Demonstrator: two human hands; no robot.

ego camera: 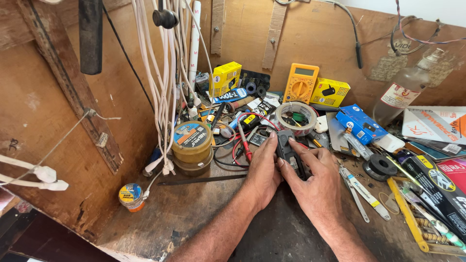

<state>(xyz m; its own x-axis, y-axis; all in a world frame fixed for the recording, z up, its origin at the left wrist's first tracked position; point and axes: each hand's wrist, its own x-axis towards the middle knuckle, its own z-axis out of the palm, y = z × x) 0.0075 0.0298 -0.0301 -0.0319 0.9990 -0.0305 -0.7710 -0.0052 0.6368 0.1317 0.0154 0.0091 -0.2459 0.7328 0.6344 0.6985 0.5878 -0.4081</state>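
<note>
Right hand [318,187] fingers pinch the dark grey plastic phone-like device [290,154] at its right edge; left hand [264,167] fingers close on its left edge. Device lies flat mid-bench, long axis pointing away toward the clear tape roll [296,118]. Red probe [246,148] just left.

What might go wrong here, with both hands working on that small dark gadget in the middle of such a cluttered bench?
1. The left hand and right hand grip the small dark grey device among loose red and black wires; a wire could snag and tug nearby bits.
2. The roll of clear tape lies just behind the fingers and might get knocked.
3. The stacked round tins stand close to the left wrist; an elbow shift could topple them.
</note>
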